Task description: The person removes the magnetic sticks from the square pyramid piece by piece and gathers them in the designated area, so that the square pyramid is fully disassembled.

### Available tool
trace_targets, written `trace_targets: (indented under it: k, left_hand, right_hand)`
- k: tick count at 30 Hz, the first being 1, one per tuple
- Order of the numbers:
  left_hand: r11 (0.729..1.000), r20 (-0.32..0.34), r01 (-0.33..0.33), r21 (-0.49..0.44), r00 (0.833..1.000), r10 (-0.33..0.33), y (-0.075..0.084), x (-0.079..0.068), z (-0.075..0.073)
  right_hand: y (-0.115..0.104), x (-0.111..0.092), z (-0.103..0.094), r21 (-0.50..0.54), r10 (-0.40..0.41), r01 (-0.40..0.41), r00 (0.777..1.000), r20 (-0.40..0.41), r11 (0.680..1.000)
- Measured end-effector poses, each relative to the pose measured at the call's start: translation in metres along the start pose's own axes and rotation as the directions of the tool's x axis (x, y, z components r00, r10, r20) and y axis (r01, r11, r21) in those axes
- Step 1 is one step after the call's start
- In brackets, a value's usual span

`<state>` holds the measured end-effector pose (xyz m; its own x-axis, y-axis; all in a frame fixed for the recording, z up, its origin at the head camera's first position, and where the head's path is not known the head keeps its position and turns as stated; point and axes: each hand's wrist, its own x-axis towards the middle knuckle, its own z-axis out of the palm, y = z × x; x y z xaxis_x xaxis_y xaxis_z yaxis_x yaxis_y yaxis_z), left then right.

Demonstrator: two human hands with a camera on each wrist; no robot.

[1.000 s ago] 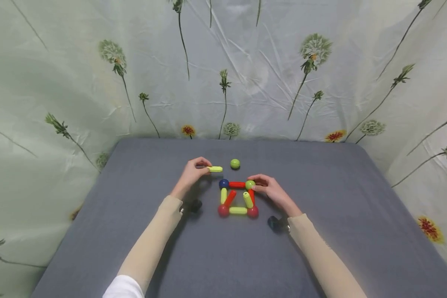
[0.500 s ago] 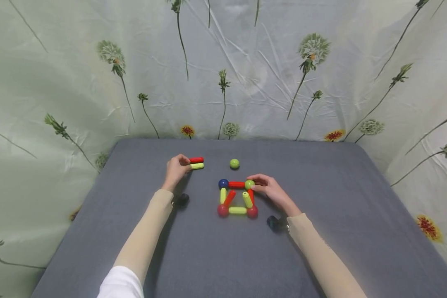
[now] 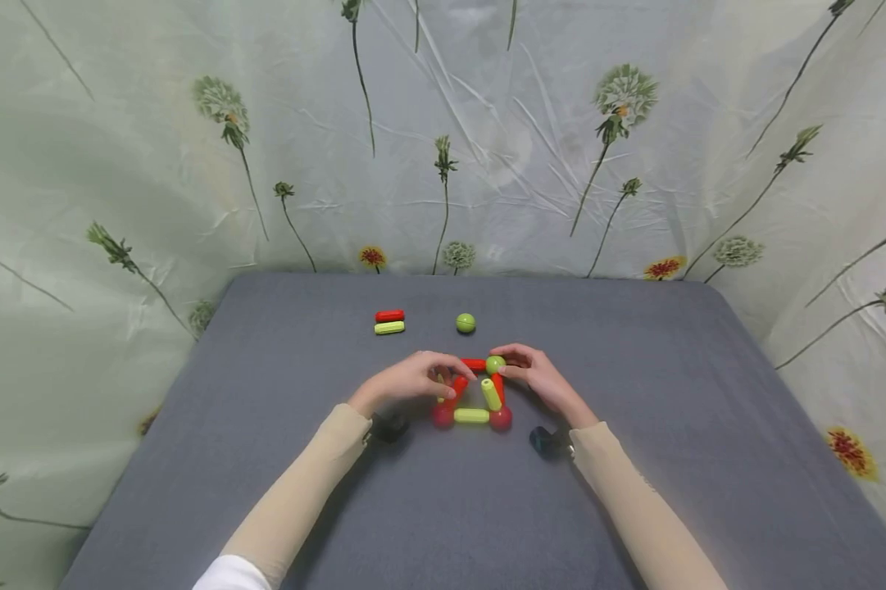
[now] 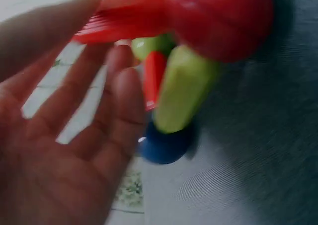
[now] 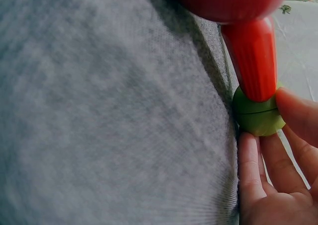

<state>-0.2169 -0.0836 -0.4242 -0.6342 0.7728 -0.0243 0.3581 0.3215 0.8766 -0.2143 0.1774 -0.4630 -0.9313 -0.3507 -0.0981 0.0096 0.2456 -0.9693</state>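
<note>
A square frame of magnetic rods and balls lies on the table. Its near corners are red balls [image 3: 501, 418], joined by a yellow-green rod [image 3: 472, 416]. From those corners rise a red rod [image 3: 456, 388] and a yellow-green rod [image 3: 491, 395]. My left hand [image 3: 415, 380] is around the raised red rod, thumb in front of it and fingers spread loosely beyond. That hand hides the blue ball from the head view; the left wrist view shows the blue ball [image 4: 168, 144]. My right hand [image 3: 534, 378] pinches the green ball [image 5: 258, 112] at the far right corner.
A loose red rod [image 3: 389, 315] and a yellow-green rod [image 3: 389, 328] lie side by side at the back left. Another green ball [image 3: 465, 323] sits behind the frame. The grey table [image 3: 634, 344] ends at a flowered curtain [image 3: 516, 156].
My left hand laid the yellow-green rod beside the loose red one, let go, and came back right and nearer to the frame's raised red rod. The right hand stays put.
</note>
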Motion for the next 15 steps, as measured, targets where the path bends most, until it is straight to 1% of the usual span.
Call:
trace_targets:
  k: [2,3,7,9,10,11,12,13,14,15]
  left_hand:
    - [0.999,-0.041,0.006,0.034,0.999,-0.004,0.001,0.001,0.006]
    - [0.999,-0.073,0.005,0.052,0.997,-0.001,0.000,0.002,0.009]
    - [0.996,-0.189,-0.004,0.089,0.982,0.021,-0.007,0.003,0.013]
    - [0.998,-0.237,0.007,0.060,0.971,0.008,-0.010,0.000,0.012]
    - [0.999,-0.264,0.020,0.027,0.964,-0.012,-0.011,-0.002,0.010]
    - [0.999,-0.301,0.038,-0.010,0.953,-0.039,-0.013,-0.005,0.008]
    - [0.997,-0.353,0.064,-0.045,0.932,-0.075,-0.015,-0.008,0.004]
    - [0.994,-0.419,0.088,-0.068,0.901,-0.108,-0.017,-0.012,0.000]
    - [0.990,-0.488,0.118,-0.083,0.861,-0.144,-0.021,-0.015,-0.005]
    - [0.983,-0.554,0.156,-0.094,0.812,-0.181,-0.025,-0.018,-0.010]
  right_hand:
    - [0.001,0.000,0.000,-0.004,0.002,-0.002,1.000,0.004,1.000]
    - [0.000,0.000,0.000,-0.005,0.001,-0.001,1.000,0.005,1.000]
    - [0.000,0.000,0.000,0.002,0.005,-0.005,1.000,-0.008,1.000]
    - [0.000,0.000,0.001,0.003,0.005,-0.005,1.000,-0.005,1.000]
    - [0.000,0.000,0.001,0.002,0.004,-0.004,1.000,-0.002,1.000]
    - [0.000,0.000,0.001,0.003,0.006,-0.006,1.000,0.001,1.000]
    - [0.000,0.000,0.000,0.002,0.004,-0.004,1.000,0.007,1.000]
    - [0.000,0.000,0.000,0.006,0.007,-0.007,1.000,0.006,1.000]
    - [0.000,0.000,0.000,0.006,0.006,-0.006,1.000,0.006,1.000]
    - [0.000,0.000,-0.001,0.007,0.004,-0.004,1.000,0.003,1.000]
